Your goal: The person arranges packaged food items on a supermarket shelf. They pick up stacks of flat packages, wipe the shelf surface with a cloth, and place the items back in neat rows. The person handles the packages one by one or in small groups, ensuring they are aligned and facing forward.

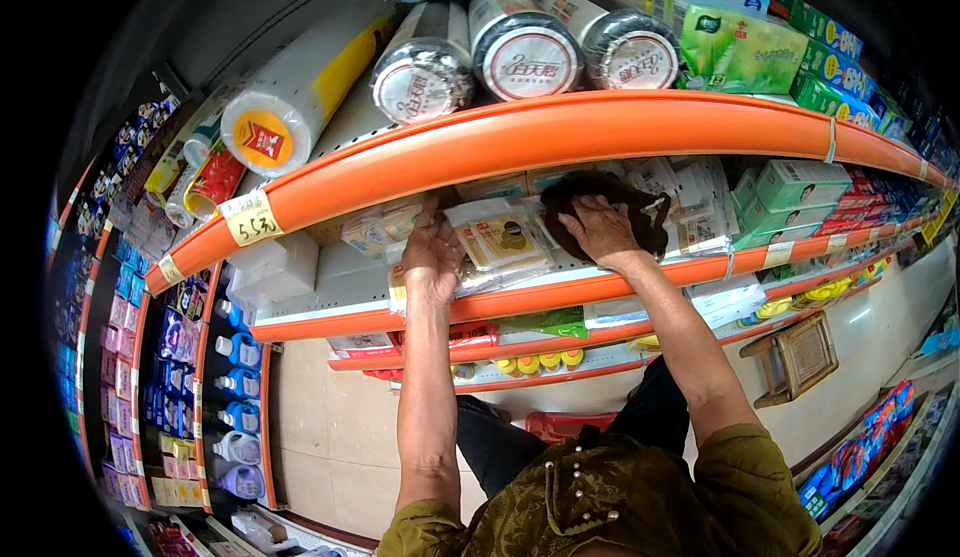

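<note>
A: Left hand [433, 255], contents?

B: None seen; palm bared, fingers loosely curled, at the near side of flat clear-plastic packets with tan contents [492, 241].

A: Right hand [602, 233]?

B: Unclenched, fingers spread, laid upon a dark-brown, soft-looking bundle [648, 219]. Packets lie between both hands.

A: Hazards, as judged?

B: One: slick plastic could slide over the narrow orange shelf front [530, 301] below the hands, if pulled wearer-ward. Two: knuckles could strike the broad orange upper rail [540, 137] above them, if lifted hastily. Three: the bundle could drag neighbouring packets along.
</note>
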Demonstrator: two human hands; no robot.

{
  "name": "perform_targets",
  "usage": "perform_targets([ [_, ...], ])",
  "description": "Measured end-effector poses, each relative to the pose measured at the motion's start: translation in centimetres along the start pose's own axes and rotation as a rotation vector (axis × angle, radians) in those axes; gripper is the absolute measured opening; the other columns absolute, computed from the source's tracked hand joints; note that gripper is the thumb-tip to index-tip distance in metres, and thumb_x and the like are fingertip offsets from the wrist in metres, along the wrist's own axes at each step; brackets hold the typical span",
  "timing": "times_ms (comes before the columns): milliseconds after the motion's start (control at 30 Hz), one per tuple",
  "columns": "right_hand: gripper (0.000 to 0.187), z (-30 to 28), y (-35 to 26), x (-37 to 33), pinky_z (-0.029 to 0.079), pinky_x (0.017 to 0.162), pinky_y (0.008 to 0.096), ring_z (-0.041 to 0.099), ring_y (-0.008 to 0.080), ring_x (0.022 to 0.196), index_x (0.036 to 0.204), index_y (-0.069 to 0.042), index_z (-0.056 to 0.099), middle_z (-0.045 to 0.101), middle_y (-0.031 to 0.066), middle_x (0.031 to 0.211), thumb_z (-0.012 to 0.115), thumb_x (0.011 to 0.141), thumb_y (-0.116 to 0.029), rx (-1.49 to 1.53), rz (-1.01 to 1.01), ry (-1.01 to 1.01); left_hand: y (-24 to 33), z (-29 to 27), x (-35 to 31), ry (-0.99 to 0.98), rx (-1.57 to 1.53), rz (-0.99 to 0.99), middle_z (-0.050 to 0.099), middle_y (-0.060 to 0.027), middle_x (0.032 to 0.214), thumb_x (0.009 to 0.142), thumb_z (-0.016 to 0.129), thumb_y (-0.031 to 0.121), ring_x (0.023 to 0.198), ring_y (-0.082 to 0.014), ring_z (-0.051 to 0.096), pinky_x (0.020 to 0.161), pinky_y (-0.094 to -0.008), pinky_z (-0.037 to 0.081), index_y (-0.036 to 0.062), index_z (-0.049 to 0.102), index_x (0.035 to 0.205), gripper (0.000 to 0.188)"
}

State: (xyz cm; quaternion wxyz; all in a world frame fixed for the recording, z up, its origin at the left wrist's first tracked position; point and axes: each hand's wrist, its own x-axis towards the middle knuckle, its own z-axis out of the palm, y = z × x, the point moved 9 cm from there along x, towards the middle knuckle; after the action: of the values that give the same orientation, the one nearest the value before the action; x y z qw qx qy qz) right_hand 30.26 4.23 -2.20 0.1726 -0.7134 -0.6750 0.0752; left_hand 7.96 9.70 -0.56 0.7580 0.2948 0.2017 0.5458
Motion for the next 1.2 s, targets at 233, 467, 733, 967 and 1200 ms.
perform_targets([
  [233,0.05,-0.3,-0.1,-0.3,0.025,0.095,0.0506,0.033,0.0261,0.119,0.118,-0.008,0.047,0.041,0.0081,0.125,0.029,0.089,-0.045,-0.004,0.001,0.053,3.0,1.6,-1.7,-0.113,0.391,0.139,0.053,-0.0188,0.106,0.075,0.043,-0.001,0.097,-0.0269,0.054,0.085,-0.0327,0.045,0.0042,0.035,0.127,0.053],
  [467,0.051,-0.3,0.0,-0.2,0.026,0.093,0.0483,0.036,0.0254,0.116,0.115,-0.008,0.049,0.045,0.0092,0.121,0.029,0.089,-0.047,-0.007,-0.034,0.079,3.6,7.0,-4.0,-0.232,1.868,0.687,0.03,-0.0186,0.133,0.066,0.048,-0.01,0.126,-0.0323,0.026,0.099,-0.0403,0.033,0.0164,0.059,0.11,0.052],
  [733,0.046,-1.1,-0.2,-0.3,0.027,0.091,0.047,0.04,0.0265,0.111,0.109,-0.007,0.052,0.05,0.0106,0.115,0.033,0.088,-0.043,0.048,-0.029,0.142,2.2,10.4,-3.7,-0.599,2.089,0.825,0.058,-0.0086,0.104,0.072,0.06,0.011,0.103,-0.0297,0.049,0.088,-0.0404,0.039,0.0121,0.062,0.099,0.027],
  [967,0.04,-1.0,0.1,0.0,0.024,0.095,0.0503,0.039,0.0281,0.114,0.113,-0.008,0.051,0.049,0.0125,0.117,0.041,0.087,-0.037,0.076,0.014,0.022,5.9,11.0,-3.5,-0.313,1.631,0.752,0.062,-0.0072,0.082,0.079,0.06,0.015,0.076,-0.0197,0.058,0.071,-0.0299,0.045,0.0034,0.061,0.093,0.018],
  [1200,0.041,-1.4,0.0,-0.7,0.021,0.097,0.0501,0.039,0.0284,0.114,0.113,-0.01,0.052,0.051,0.0112,0.114,0.042,0.086,-0.039,0.086,0.043,0.121,5.3,4.1,-1.6,0.011,0.898,0.318,0.053,-0.0009,0.063,0.082,0.06,0.021,0.056,-0.0054,0.042,0.051,-0.021,0.034,0.0032,0.056,0.072,0.021],
])
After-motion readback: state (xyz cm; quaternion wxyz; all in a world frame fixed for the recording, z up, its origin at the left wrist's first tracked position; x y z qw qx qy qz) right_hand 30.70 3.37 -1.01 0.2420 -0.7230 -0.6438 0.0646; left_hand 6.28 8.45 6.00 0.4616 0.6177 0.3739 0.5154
